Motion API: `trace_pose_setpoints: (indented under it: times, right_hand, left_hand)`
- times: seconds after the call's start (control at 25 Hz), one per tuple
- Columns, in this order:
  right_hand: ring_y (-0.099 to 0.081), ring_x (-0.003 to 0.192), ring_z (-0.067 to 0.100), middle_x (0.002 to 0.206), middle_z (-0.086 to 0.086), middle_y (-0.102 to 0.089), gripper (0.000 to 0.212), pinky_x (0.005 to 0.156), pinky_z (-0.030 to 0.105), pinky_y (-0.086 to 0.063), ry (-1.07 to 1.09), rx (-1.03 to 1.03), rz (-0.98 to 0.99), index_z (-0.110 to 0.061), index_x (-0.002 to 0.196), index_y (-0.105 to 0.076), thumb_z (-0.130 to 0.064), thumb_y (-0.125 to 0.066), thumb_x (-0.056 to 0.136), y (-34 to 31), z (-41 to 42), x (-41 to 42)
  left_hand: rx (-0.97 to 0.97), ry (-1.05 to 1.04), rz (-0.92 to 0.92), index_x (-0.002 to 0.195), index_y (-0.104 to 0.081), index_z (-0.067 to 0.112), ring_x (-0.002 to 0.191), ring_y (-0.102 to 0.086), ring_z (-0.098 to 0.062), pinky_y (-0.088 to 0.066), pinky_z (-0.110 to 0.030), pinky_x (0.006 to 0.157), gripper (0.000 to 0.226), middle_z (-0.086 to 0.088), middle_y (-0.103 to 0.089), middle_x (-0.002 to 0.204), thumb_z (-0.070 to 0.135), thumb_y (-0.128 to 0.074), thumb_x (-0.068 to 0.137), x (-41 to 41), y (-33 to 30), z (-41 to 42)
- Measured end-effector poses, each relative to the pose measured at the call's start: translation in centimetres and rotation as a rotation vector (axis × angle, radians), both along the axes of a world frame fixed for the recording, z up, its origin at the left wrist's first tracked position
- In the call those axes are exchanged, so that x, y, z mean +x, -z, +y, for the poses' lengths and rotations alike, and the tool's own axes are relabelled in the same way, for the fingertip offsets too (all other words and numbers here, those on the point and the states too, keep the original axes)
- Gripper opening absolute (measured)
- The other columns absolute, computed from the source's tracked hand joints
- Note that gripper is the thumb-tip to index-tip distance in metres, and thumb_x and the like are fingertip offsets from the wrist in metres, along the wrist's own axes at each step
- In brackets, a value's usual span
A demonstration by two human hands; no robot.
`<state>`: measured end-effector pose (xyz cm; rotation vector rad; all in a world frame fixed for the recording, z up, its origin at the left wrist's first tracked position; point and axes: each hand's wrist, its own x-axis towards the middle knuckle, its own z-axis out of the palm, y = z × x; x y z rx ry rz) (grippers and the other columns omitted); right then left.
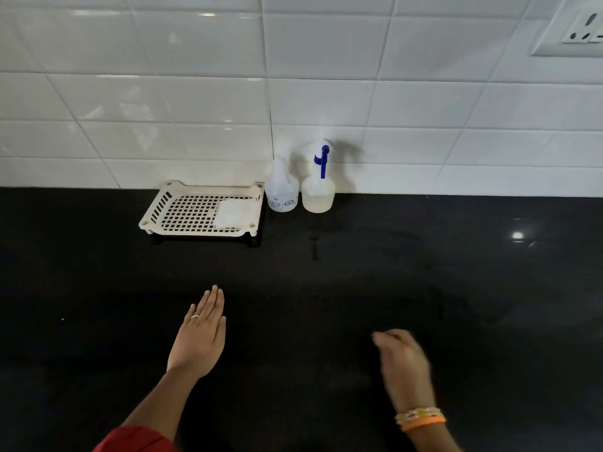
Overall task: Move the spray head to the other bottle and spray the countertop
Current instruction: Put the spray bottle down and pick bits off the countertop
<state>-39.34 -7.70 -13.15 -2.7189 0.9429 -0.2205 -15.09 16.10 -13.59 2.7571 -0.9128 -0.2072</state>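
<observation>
Two translucent white bottles stand side by side against the tiled wall at the back of the black countertop. The right bottle carries the spray head, white with a blue trigger. The left bottle has printed markings and a bare narrow neck. My left hand lies flat over the counter, fingers straight, holding nothing, well in front of the bottles. My right hand is blurred, fingers loosely bent, with nothing in it; beaded and orange bands sit on its wrist.
A cream perforated tray on short legs stands left of the bottles, with a white folded cloth in its right part. A wall socket is at the top right. White tiles back the counter.
</observation>
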Motion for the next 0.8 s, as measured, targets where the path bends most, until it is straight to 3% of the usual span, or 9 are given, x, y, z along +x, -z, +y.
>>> trace_pose_setpoints:
  times: [0.12, 0.16, 0.24, 0.32, 0.44, 0.52, 0.6, 0.72, 0.8]
  right_hand:
    - [-0.056, 0.097, 0.017, 0.111, 0.012, -0.06, 0.02, 0.085, 0.027, -0.046, -0.546, 0.086, -0.048, -0.009, 0.1, -0.065, -0.022, -0.053, 0.09, -1.8, 9.3, 6.4]
    - [-0.052, 0.104, 0.024, 0.117, 0.014, -0.054, 0.022, 0.09, 0.036, -0.046, -0.712, 0.259, -0.02, -0.006, 0.106, -0.062, -0.018, -0.049, 0.093, -1.9, 12.4, 7.7]
    - [-0.048, 0.107, 0.028, 0.119, 0.015, -0.049, 0.023, 0.09, 0.041, -0.047, -0.88, 0.289, 0.093, -0.004, 0.112, -0.059, -0.012, -0.046, 0.095, -2.1, 13.9, 7.5]
    - [-0.055, 0.102, 0.021, 0.113, 0.009, -0.057, 0.021, 0.086, 0.034, -0.051, -0.712, 0.168, 0.017, -0.012, 0.107, -0.063, -0.017, -0.049, 0.093, -1.6, 10.5, 4.9]
    - [-0.067, 0.078, 0.012, 0.09, 0.001, -0.069, 0.018, 0.069, 0.023, -0.058, -0.119, 0.019, -0.164, -0.022, 0.087, -0.074, -0.014, -0.077, 0.072, -0.8, 1.7, -2.9]
    - [-0.067, 0.08, 0.018, 0.094, 0.007, -0.07, 0.025, 0.071, 0.028, -0.056, 0.128, 0.018, -0.133, -0.016, 0.092, -0.075, -0.002, -0.076, 0.071, -0.7, -3.0, -7.2]
    - [-0.064, 0.087, 0.019, 0.1, 0.006, -0.068, 0.019, 0.077, 0.025, -0.051, 0.261, 0.072, -0.127, -0.013, 0.097, -0.074, -0.004, -0.068, 0.08, -1.3, -3.1, -7.3]
    - [-0.061, 0.094, 0.01, 0.103, -0.006, -0.063, 0.012, 0.082, 0.017, -0.045, 0.037, 0.169, -0.145, -0.023, 0.097, -0.069, -0.024, -0.06, 0.088, -1.4, 2.9, -2.2]
    - [-0.062, 0.085, 0.0, 0.096, -0.014, -0.064, 0.021, 0.075, 0.009, -0.048, -0.295, 0.215, -0.154, -0.032, 0.094, -0.07, -0.031, -0.077, 0.074, -1.8, 7.0, 0.0]
  left_hand:
    - [-0.025, 0.002, 0.012, 0.145, 0.003, 0.017, 0.141, 0.008, -0.006, 0.0, -0.03, 0.118, 0.053, 0.005, 0.006, 0.156, 0.029, -0.021, 0.1, 0.2, 0.1, 0.2]
    - [-0.023, 0.005, 0.018, 0.145, 0.002, 0.016, 0.141, 0.007, -0.006, 0.0, -0.03, 0.119, 0.053, 0.004, 0.005, 0.156, 0.028, -0.022, 0.1, 0.2, 0.1, 0.2]
    - [-0.019, 0.003, 0.029, 0.146, 0.0, 0.016, 0.141, 0.007, -0.006, 0.0, -0.03, 0.119, 0.053, 0.004, 0.004, 0.156, 0.028, -0.022, 0.1, 0.1, 0.1, 0.1]
    - [-0.018, 0.005, 0.029, 0.145, 0.001, 0.016, 0.142, 0.007, -0.006, 0.0, -0.03, 0.119, 0.052, 0.004, 0.005, 0.156, 0.029, -0.022, 0.1, 0.2, 0.2, 0.2]
    - [-0.035, 0.009, 0.017, 0.145, 0.001, 0.016, 0.143, 0.005, -0.007, -0.001, -0.031, 0.119, 0.052, 0.005, 0.005, 0.155, 0.028, -0.021, 0.1, 0.1, 0.4, 0.3]
    - [-0.042, 0.008, 0.017, 0.146, 0.001, 0.016, 0.143, 0.005, -0.007, -0.002, -0.032, 0.119, 0.053, 0.005, 0.004, 0.155, 0.028, -0.022, 0.1, 0.2, 0.4, 0.3]
    - [-0.039, 0.009, 0.024, 0.146, 0.001, 0.015, 0.143, 0.005, -0.007, -0.002, -0.031, 0.119, 0.053, 0.005, 0.004, 0.155, 0.028, -0.022, 0.1, 0.2, 0.3, 0.3]
    - [-0.04, 0.008, 0.021, 0.145, 0.002, 0.016, 0.142, 0.005, -0.007, -0.002, -0.031, 0.119, 0.053, 0.005, 0.004, 0.156, 0.028, -0.022, 0.1, 0.2, 0.4, 0.2]
    - [-0.037, 0.005, 0.024, 0.145, 0.003, 0.017, 0.142, 0.006, -0.006, -0.002, -0.031, 0.119, 0.053, 0.005, 0.005, 0.156, 0.028, -0.022, 0.1, 0.1, 0.3, 0.3]
